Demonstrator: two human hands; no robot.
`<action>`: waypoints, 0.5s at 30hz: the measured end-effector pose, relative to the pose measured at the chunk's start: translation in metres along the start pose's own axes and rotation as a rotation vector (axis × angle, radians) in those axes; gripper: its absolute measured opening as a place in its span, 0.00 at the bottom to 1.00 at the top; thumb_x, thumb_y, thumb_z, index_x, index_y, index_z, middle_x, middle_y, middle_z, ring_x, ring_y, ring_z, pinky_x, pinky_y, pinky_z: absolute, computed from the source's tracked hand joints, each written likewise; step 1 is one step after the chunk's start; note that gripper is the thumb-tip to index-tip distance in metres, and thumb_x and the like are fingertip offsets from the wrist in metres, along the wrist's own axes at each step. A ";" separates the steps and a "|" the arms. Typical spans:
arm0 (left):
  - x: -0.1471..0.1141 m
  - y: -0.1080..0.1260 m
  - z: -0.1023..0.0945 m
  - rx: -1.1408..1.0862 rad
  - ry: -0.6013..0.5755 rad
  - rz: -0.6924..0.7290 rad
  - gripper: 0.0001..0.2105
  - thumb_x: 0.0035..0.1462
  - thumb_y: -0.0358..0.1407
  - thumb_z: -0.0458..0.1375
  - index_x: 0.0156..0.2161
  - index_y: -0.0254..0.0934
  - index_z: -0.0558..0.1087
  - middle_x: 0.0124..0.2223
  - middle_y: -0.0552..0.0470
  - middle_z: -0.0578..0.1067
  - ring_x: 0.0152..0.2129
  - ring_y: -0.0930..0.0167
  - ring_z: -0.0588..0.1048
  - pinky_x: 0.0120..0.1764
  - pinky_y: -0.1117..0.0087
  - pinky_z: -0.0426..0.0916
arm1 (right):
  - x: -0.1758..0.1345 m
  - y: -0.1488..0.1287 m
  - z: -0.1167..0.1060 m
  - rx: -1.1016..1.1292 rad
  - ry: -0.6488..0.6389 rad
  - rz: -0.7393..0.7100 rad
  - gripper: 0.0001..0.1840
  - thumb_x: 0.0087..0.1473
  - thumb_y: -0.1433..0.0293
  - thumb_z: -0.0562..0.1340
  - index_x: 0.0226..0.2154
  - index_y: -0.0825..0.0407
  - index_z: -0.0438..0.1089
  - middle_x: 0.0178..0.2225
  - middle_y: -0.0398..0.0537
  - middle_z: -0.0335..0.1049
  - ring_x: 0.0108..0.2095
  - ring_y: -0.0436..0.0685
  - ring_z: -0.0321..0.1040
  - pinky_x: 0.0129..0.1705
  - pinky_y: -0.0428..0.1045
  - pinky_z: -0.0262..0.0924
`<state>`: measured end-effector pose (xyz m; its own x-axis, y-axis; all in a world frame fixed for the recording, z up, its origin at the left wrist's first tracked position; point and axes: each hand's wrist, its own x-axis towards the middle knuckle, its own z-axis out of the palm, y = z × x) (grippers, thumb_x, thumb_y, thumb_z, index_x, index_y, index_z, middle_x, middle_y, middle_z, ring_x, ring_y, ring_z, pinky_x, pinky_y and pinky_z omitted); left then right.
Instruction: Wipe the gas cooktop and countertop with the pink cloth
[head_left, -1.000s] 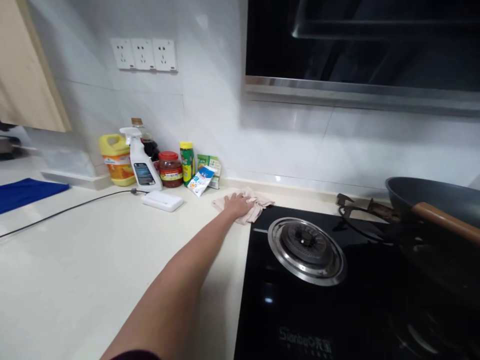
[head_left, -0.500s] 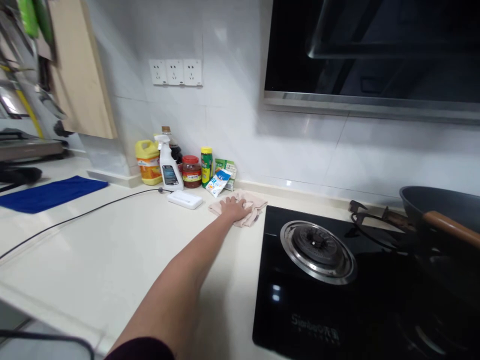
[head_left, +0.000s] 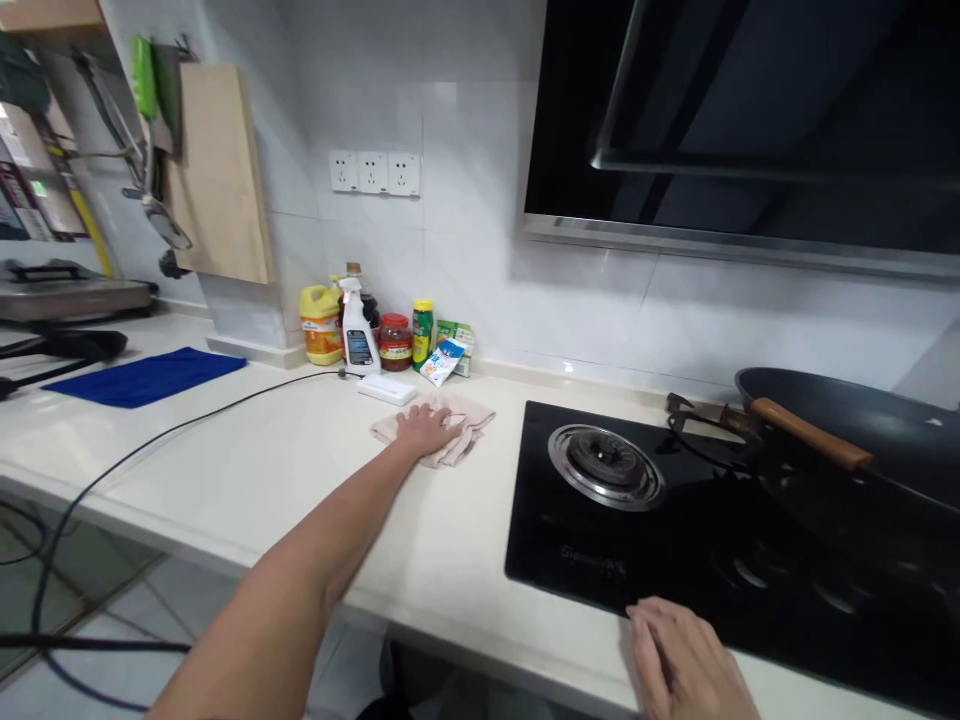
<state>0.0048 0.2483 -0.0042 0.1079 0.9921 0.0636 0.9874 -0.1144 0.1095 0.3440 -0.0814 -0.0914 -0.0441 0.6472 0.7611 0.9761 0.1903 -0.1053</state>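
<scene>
A pale pink cloth lies crumpled on the white counter, left of the cooktop. My left hand presses down on it, fingers bent into the folds. Just behind that hand is a flat white box with a black cable running to it. At the front edge of the black gas cooktop, my right hand rests with its fingers curled together; nothing shows in them.
Against the wall stand a yellow jug, a white spray bottle, a red-lidded jar, a green container and packets. A wok with a wooden handle sits at right. The range hood overhangs the cooktop. A blue cloth lies left.
My left hand has drawn the pink cloth leftward and nearer along the counter, away from the cooktop. My right hand has come into view at the bottom. The view has shifted.
</scene>
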 end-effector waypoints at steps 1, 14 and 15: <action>-0.007 -0.005 -0.001 0.003 0.001 -0.011 0.38 0.58 0.66 0.41 0.68 0.50 0.61 0.71 0.40 0.57 0.67 0.46 0.54 0.61 0.38 0.48 | 0.002 -0.003 -0.001 -0.005 0.011 0.010 0.16 0.67 0.60 0.56 0.41 0.50 0.76 0.42 0.50 0.77 0.42 0.58 0.73 0.44 0.52 0.64; -0.084 -0.103 -0.019 0.011 0.024 -0.194 0.39 0.58 0.66 0.41 0.68 0.52 0.60 0.73 0.42 0.54 0.68 0.48 0.51 0.62 0.37 0.46 | 0.006 -0.022 -0.009 0.054 -0.003 0.077 0.22 0.69 0.56 0.49 0.40 0.51 0.73 0.42 0.53 0.75 0.42 0.62 0.68 0.47 0.56 0.60; -0.087 -0.111 -0.021 0.011 0.025 -0.227 0.39 0.57 0.66 0.41 0.69 0.52 0.60 0.74 0.42 0.53 0.68 0.47 0.51 0.62 0.36 0.45 | 0.006 -0.022 -0.009 0.053 -0.010 0.080 0.22 0.69 0.56 0.49 0.41 0.51 0.73 0.42 0.53 0.75 0.43 0.62 0.68 0.47 0.56 0.60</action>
<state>-0.1166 0.1736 -0.0008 -0.1196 0.9908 0.0637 0.9873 0.1119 0.1132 0.3244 -0.0884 -0.0786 0.0315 0.6691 0.7425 0.9640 0.1760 -0.1994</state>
